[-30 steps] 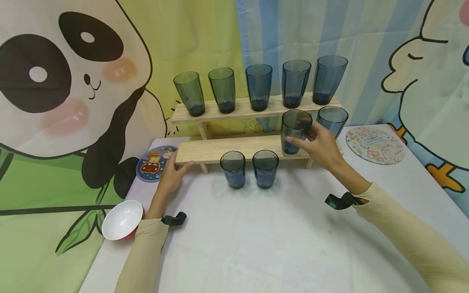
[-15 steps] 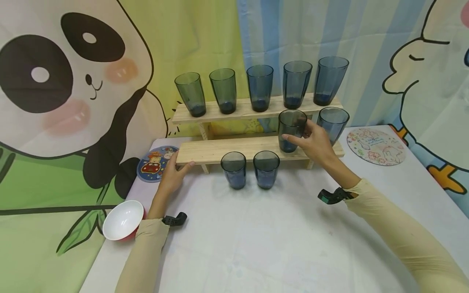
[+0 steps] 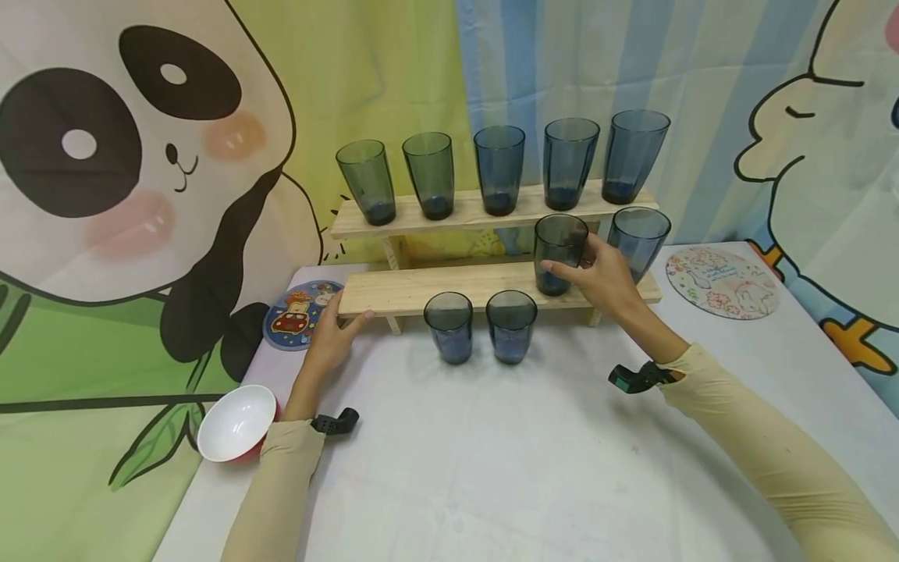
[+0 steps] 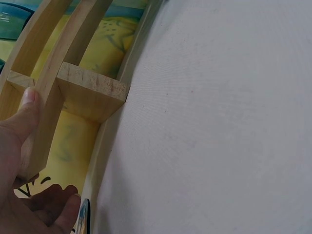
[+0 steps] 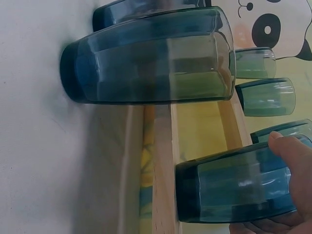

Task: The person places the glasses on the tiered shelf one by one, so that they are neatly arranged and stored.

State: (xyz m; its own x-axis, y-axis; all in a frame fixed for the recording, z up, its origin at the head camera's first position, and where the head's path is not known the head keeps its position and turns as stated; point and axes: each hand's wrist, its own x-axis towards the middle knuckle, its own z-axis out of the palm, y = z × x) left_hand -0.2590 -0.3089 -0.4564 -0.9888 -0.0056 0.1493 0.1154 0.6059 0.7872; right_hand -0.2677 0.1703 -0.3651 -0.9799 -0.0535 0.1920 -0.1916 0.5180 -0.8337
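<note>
In the head view my right hand (image 3: 607, 273) grips a tinted glass tumbler (image 3: 558, 254), thumb on its near side. The tumbler stands upright at the lower board of a two-tier wooden shelf (image 3: 428, 285). In the right wrist view the tumbler's base (image 5: 187, 192) meets the board's edge, and the fingers under it are partly cut off. My left hand (image 3: 330, 339) holds the left end of the lower board. From the left wrist, its thumb (image 4: 29, 97) presses the board and the other fingers curl beneath. Another tumbler (image 3: 637, 242) stands on the lower board just right of my right hand.
Several tumblers (image 3: 499, 172) line the upper board (image 3: 463, 217). Two more, a left one (image 3: 449, 328) and a right one (image 3: 511, 328), stand on the white table before the shelf. A bowl (image 3: 237, 424) sits by my left forearm. Round mats, blue (image 3: 291, 316) and floral (image 3: 721, 282), flank the shelf.
My right hand has shifted the tumbler a little to the left along the lower board, then slightly down. The left hand stays at the board's end.
</note>
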